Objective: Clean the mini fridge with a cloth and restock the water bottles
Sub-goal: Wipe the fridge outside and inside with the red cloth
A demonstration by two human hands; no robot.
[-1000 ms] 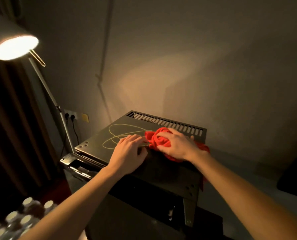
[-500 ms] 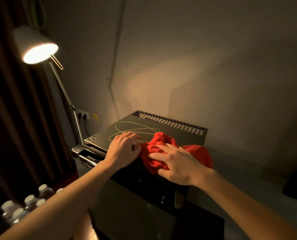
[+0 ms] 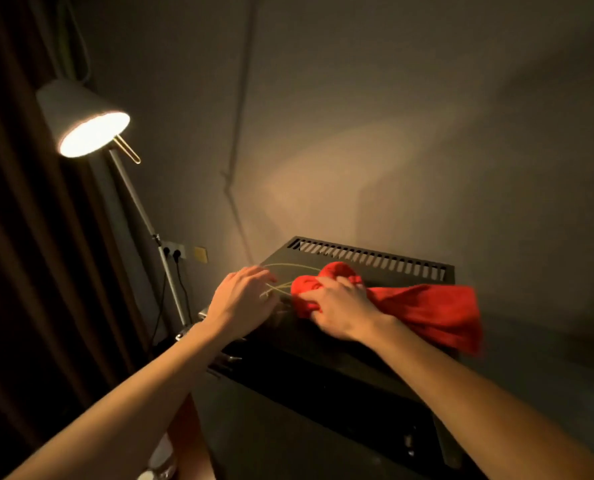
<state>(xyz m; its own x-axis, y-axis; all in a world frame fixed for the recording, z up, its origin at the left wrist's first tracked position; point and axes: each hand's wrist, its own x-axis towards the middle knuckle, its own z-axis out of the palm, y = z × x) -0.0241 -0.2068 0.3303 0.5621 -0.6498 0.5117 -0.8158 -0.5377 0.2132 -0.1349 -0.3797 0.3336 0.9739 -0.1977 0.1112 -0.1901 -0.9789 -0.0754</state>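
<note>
Lamplit against a bare wall, the mini fridge (image 3: 323,355) is only at its top-wiping stage: the right hand (image 3: 340,311) grips the red cloth (image 3: 427,310) near the front edge, the left hand (image 3: 241,299) rests flat, restocking undone.

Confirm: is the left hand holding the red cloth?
No, the right hand grips the red cloth; the left hand rests beside it.

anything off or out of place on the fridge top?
One thing: thin yellowish looping lines curl across the mini fridge top by the left hand; whether cord or marks, unclear. The red cloth, gripped by the right hand, trails off the right edge. No spill or damage shows.
</note>
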